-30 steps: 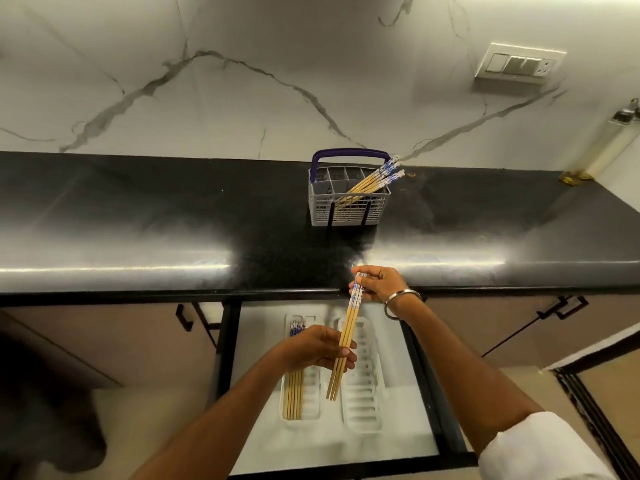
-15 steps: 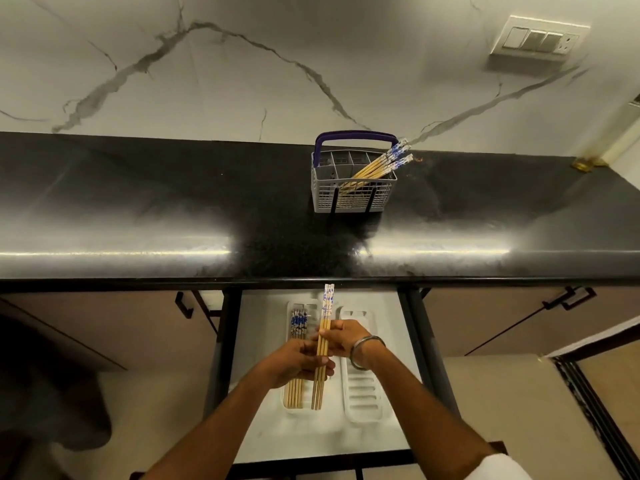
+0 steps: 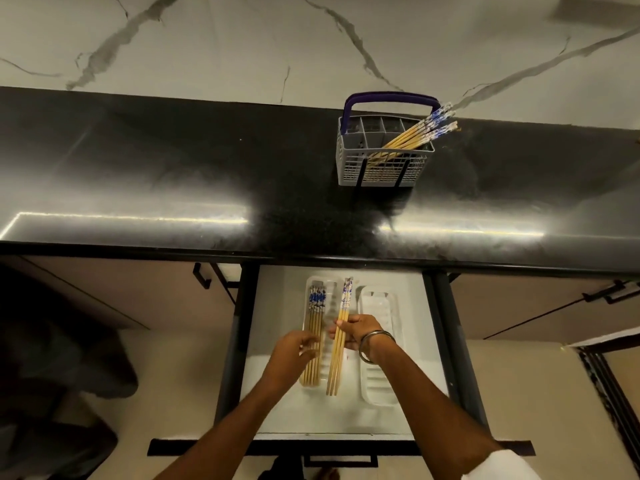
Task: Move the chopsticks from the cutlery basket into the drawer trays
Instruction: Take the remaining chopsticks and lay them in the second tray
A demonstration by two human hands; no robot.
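Handling: the held chopsticks (image 3: 338,344) look light, thin and stiff, with smooth sides that could slide against each other; I judge a pinch near mid-length, where the hold is now, keeps the bundle level.
Right hand: the right hand (image 3: 358,332) has fingers and thumb closed round the bundle at about its middle, blue-patterned ends pointing towards the counter.
Left hand: the left hand (image 3: 297,351) lies over the laid chopsticks (image 3: 314,336), fingers loosely bent; whether it grips any I cannot tell.
Position: the held bundle hovers along the right edge of the left tray (image 3: 330,292), plain tips nearest the person.
Left tray: holds the laid chopsticks side by side on its left side.
Right tray: the right tray (image 3: 379,379) shows only its ribbed floor.
Drawer: the drawer (image 3: 287,410) is pulled open with both trays in it.
Basket: the cutlery basket (image 3: 382,168) stands on the black counter (image 3: 173,174), well apart from the drawer, with remaining chopsticks (image 3: 420,133) leaning out of its right end.
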